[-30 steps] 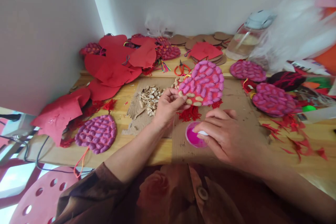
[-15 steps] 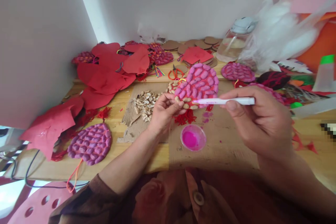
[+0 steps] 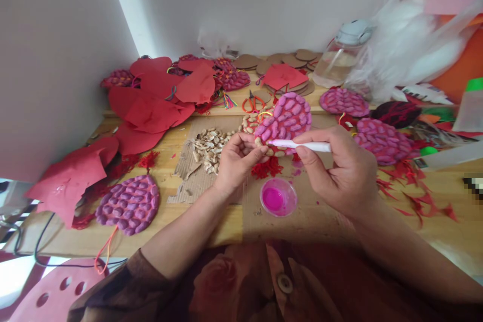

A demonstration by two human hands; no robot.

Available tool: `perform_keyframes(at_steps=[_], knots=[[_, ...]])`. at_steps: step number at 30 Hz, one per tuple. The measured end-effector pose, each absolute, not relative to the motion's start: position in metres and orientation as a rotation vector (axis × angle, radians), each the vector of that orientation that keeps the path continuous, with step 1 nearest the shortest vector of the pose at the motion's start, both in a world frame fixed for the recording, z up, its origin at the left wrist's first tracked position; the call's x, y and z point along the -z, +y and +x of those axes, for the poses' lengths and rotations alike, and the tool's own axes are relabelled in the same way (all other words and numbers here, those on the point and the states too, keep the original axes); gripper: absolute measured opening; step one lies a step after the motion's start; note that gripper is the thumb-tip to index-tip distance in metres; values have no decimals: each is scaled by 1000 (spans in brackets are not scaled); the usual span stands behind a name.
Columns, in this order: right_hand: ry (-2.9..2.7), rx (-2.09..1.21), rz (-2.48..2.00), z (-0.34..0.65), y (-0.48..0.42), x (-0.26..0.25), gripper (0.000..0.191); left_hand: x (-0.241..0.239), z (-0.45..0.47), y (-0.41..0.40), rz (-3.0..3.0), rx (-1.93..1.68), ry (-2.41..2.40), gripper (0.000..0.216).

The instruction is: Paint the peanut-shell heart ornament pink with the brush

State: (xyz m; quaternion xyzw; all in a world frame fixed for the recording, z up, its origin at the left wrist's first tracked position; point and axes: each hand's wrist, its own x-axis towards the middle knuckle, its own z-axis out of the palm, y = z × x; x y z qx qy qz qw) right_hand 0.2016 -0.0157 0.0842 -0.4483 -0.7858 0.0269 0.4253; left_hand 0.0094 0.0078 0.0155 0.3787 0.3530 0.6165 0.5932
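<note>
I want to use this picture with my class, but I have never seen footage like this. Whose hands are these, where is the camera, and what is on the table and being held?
The camera sits on a person's head and looks down, so both hands are that person's own. The left hand holds up a disc covered in peanut shells, most painted pink, a few at its lower edge bare. The right hand holds a white brush, its tip at those bare shells. Below them, a small cup of pink paint stands on cardboard. Around lie loose shells, red paper shapes, scissors, more finished discs and a water bottle.
</note>
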Motion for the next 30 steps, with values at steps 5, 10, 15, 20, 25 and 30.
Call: perform_keyframes(at_steps=[5, 10, 15, 20, 25, 30], knots=[[-2000, -65, -1087, 201, -13, -84, 16, -15, 10, 9, 970, -1446, 849, 42], [-2030, -42, -1039, 200, -10, -84, 14, -15, 10, 8, 1046, -1465, 862, 41], [-2011, -24, -1056, 200, -12, -86, 15, -15, 10, 8, 1068, -1470, 879, 39], [-2037, -48, -1054, 200, -11, -85, 13, -14, 11, 7, 1070, -1466, 882, 38], [-2038, -25, -1046, 203, -9, -86, 14, -13, 10, 7, 1049, -1449, 880, 40], [-2017, 33, -1065, 205, -10, -89, 13, -13, 10, 7, 1032, -1464, 893, 40]])
